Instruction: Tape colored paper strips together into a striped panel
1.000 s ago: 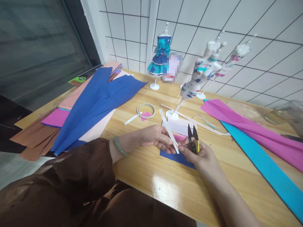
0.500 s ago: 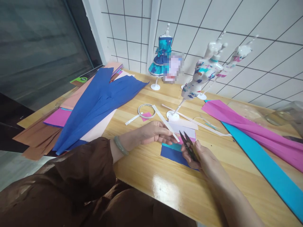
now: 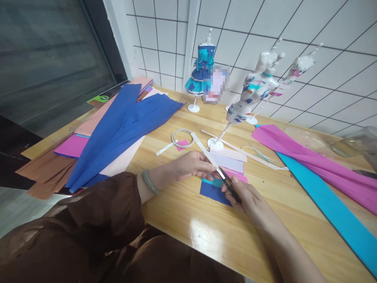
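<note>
Your right hand (image 3: pixel 247 194) grips dark snips (image 3: pixel 232 190); left hand (image 3: pixel 193 165) pinches white strip (image 3: pixel 204 149) above worktop (image 3: pixel 173 228), in from front edge. Change: blades clear of strip half second ago, now at its near end; tool looks engaged, can't tell if cut. Blue piece (image 3: pixel 213 194) below, tape roll (image 3: pixel 173 140) toward back edge

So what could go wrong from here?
The snips in the right hand are at the end of the white strip, close beside the left hand, so a slip might nick that hand. The strip is narrow and gripped near one end, so it could twist and cut crookedly.
</note>
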The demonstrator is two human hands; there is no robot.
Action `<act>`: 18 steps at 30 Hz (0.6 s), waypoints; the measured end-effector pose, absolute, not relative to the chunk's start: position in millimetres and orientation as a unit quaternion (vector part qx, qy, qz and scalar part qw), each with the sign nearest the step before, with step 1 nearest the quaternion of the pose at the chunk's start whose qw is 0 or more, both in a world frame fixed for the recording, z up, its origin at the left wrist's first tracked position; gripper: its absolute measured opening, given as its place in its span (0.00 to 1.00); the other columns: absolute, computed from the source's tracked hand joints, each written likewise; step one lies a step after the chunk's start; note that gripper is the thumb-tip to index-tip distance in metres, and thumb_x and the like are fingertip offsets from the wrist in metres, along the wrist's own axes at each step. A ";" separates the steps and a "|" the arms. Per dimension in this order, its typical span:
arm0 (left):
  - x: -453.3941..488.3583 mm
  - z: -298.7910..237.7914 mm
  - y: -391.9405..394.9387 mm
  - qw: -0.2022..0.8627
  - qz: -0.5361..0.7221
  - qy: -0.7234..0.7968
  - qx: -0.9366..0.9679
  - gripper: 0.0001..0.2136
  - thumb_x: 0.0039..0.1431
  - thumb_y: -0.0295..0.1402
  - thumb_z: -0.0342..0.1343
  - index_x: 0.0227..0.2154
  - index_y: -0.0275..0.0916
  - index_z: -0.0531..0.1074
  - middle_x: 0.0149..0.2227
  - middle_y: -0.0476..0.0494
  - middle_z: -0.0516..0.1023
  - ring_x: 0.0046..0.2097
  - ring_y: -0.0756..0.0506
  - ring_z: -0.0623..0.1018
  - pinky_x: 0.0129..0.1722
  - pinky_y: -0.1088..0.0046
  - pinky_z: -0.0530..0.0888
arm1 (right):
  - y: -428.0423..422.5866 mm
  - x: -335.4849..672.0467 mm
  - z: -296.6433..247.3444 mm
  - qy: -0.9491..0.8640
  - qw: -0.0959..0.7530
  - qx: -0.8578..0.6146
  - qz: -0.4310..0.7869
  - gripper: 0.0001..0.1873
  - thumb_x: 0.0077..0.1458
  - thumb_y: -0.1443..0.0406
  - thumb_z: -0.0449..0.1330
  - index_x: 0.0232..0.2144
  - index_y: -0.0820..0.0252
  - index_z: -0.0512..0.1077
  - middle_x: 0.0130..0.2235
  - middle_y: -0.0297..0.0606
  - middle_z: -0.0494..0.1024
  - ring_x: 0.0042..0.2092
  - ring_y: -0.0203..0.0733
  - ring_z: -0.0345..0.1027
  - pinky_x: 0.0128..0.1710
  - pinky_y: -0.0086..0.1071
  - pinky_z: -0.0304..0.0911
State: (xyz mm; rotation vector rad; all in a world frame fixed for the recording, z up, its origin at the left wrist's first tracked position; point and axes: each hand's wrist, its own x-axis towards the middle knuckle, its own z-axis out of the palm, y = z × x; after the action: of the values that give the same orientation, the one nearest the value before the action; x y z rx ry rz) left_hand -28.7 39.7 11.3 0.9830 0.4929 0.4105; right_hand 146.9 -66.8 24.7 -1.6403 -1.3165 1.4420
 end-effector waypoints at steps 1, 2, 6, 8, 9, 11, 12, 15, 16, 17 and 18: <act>-28.3 11.0 39.0 0.830 0.193 0.234 0.467 0.12 0.46 0.33 0.64 0.32 0.30 0.76 0.33 0.38 0.79 0.36 0.49 0.77 0.37 0.73 0.73 | -66.4 145.0 25.0 -0.497 0.298 -0.619 0.531 0.29 0.55 0.42 0.42 0.29 0.59 0.67 0.18 0.27 0.56 0.19 0.31 0.45 0.18 0.28 0.42; -27.9 10.6 38.2 0.828 0.192 0.236 0.471 0.12 0.46 0.33 0.64 0.32 0.30 0.76 0.34 0.38 0.78 0.36 0.48 0.77 0.37 0.73 0.73 | -66.0 143.0 25.5 -0.501 0.306 -0.620 0.520 0.29 0.55 0.42 0.42 0.28 0.59 0.67 0.18 0.28 0.56 0.19 0.31 0.45 0.18 0.28 0.42; -26.8 9.3 35.8 0.824 0.191 0.241 0.476 0.12 0.45 0.34 0.64 0.31 0.30 0.76 0.33 0.38 0.78 0.36 0.48 0.77 0.38 0.72 0.72 | -64.4 135.4 29.3 -0.512 0.320 -0.626 0.493 0.27 0.55 0.43 0.45 0.26 0.59 0.65 0.19 0.29 0.58 0.20 0.32 0.48 0.18 0.28 0.44; -26.7 8.9 35.1 0.825 0.188 0.236 0.478 0.12 0.45 0.34 0.64 0.31 0.30 0.76 0.32 0.39 0.78 0.35 0.48 0.78 0.38 0.72 0.72 | -63.8 133.0 30.9 -0.518 0.321 -0.626 0.486 0.26 0.55 0.44 0.46 0.25 0.59 0.64 0.19 0.29 0.58 0.21 0.33 0.48 0.19 0.28 0.46; -26.8 8.9 34.7 0.825 0.184 0.234 0.479 0.11 0.45 0.34 0.63 0.31 0.31 0.76 0.31 0.39 0.78 0.35 0.48 0.78 0.37 0.72 0.72 | -63.6 132.3 31.3 -0.522 0.323 -0.625 0.483 0.26 0.55 0.44 0.46 0.24 0.59 0.64 0.20 0.29 0.57 0.21 0.33 0.48 0.19 0.29 0.46; -26.9 8.9 34.1 0.827 0.177 0.234 0.479 0.11 0.45 0.33 0.63 0.31 0.30 0.76 0.31 0.38 0.78 0.35 0.48 0.78 0.37 0.72 0.72 | -63.3 131.5 31.2 -0.532 0.323 -0.621 0.477 0.25 0.56 0.44 0.46 0.24 0.58 0.63 0.20 0.29 0.56 0.21 0.33 0.48 0.20 0.29 0.46; -27.0 9.0 33.8 0.828 0.174 0.235 0.479 0.11 0.46 0.33 0.63 0.31 0.31 0.76 0.31 0.38 0.78 0.35 0.48 0.78 0.37 0.73 0.72 | -63.2 131.5 30.7 -0.536 0.320 -0.620 0.474 0.25 0.56 0.45 0.46 0.24 0.58 0.63 0.20 0.29 0.56 0.21 0.33 0.47 0.20 0.29 0.46; -27.1 9.1 32.5 0.827 0.167 0.238 0.481 0.11 0.46 0.32 0.62 0.32 0.32 0.76 0.32 0.39 0.78 0.36 0.48 0.77 0.36 0.74 0.71 | -63.0 132.0 28.3 -0.548 0.310 -0.623 0.464 0.25 0.57 0.45 0.45 0.23 0.58 0.62 0.20 0.29 0.56 0.22 0.33 0.47 0.20 0.29 0.45; -27.0 9.1 32.1 0.826 0.166 0.237 0.484 0.11 0.46 0.32 0.62 0.33 0.32 0.76 0.33 0.40 0.78 0.36 0.48 0.77 0.36 0.74 0.71 | -63.0 132.2 27.5 -0.550 0.309 -0.625 0.459 0.25 0.57 0.45 0.44 0.23 0.58 0.62 0.20 0.29 0.56 0.22 0.33 0.48 0.21 0.29 0.45; -26.9 9.2 31.8 0.825 0.166 0.238 0.486 0.11 0.46 0.32 0.62 0.33 0.33 0.76 0.33 0.41 0.78 0.36 0.49 0.77 0.36 0.74 0.71 | -63.0 132.3 26.9 -0.552 0.308 -0.627 0.455 0.26 0.57 0.45 0.44 0.23 0.58 0.62 0.20 0.29 0.56 0.22 0.33 0.48 0.21 0.29 0.45; -26.7 9.3 31.5 0.824 0.165 0.240 0.486 0.10 0.45 0.32 0.62 0.32 0.33 0.76 0.32 0.41 0.78 0.36 0.49 0.76 0.35 0.74 0.70 | -63.1 132.3 26.5 -0.553 0.307 -0.629 0.452 0.26 0.57 0.45 0.44 0.24 0.59 0.63 0.19 0.29 0.57 0.22 0.34 0.49 0.21 0.30 0.46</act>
State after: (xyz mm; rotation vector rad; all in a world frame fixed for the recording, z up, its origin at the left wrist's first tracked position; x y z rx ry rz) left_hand -26.7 31.5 9.3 1.0326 0.5113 0.3504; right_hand 132.3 -63.1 26.5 -1.6632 -1.4634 1.1944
